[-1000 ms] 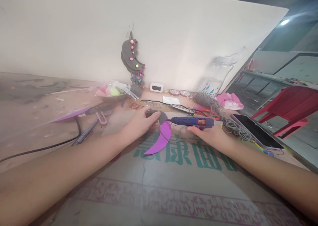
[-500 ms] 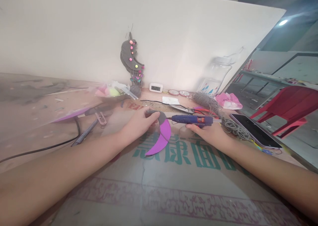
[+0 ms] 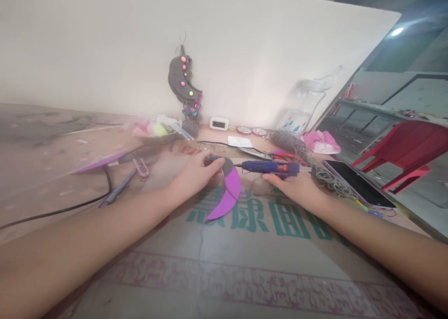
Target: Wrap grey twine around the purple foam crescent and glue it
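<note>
A purple crescent moon cutout (image 3: 227, 200), its upper end wrapped in grey yarn, hangs from my left hand (image 3: 202, 172). The thumb and fingers of that hand pinch the grey end. In my right hand (image 3: 292, 181) lies a blue hot glue gun (image 3: 269, 167), a clear glue stick poking out of its back. The gun points left, and its nozzle is at the edge where grey yarn meets purple; whether it touches I cannot tell. A loose strand of grey yarn trails from the wrapped part. Fingers of my right hand are partly hidden behind the gun.
A finished grey crescent with pompoms (image 3: 180, 78) hangs on the wall. Behind my hands are a small white clock (image 3: 219, 123), a tilted clear bottle (image 3: 301, 105) and grey yarn (image 3: 334, 181). A phone (image 3: 360, 183) lies right; a grey pen-like tool (image 3: 119, 188) and black cable lie left.
Both hands, the crescent and the glue gun stay in almost the same place. The whole view shifts very slightly.
</note>
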`<state>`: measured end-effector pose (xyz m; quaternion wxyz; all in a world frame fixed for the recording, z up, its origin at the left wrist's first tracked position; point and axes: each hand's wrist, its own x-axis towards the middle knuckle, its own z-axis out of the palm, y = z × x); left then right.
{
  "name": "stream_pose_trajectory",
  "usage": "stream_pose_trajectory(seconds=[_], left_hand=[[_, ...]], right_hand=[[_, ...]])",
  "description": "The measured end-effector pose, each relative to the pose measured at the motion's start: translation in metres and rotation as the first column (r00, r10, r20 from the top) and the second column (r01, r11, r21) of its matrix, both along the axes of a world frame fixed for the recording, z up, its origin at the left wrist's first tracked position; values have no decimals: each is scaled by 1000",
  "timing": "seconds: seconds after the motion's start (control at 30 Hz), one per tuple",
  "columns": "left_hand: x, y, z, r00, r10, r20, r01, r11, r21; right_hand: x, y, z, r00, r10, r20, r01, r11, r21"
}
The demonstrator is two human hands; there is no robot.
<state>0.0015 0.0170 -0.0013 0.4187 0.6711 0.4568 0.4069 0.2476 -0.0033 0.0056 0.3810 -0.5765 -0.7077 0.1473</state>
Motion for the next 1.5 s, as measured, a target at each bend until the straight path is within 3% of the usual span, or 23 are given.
stream_pose_trajectory(seconds=[0.27,0.5,0.63,0.7,0.83,1.03,1.23,1.5], left_hand=[[0,0,-1,999,-7,45,8,1000,-19],[2,-2,4,1000,5,20,-4,999,-49],[2,-3,3,998,-33,44,37,996,-83],[2,-3,1,996,-55,65,61,994,-88],[2,0,-3,997,-58,55,62,996,-63],[1,1,-2,999,-51,11,51,997,-58],[1,1,-2,999,-33,-30,32,999,-34],[1,1,-3,999,-41,-21,40,999,-32]], right_hand=[[5,9,1,1000,-19,18,18,999,49],[10,25,31,997,74,17,-76,985,156],[15,59,42,999,48,-7,-48,996,80],[16,81,41,998,33,53,-33,999,-2],[12,119,31,999,27,23,-26,998,-52],[9,151,11,1000,-10,21,12,992,-123],[15,154,9,995,-5,101,16,995,-100],[25,121,25,967,22,252,3,995,-98]])
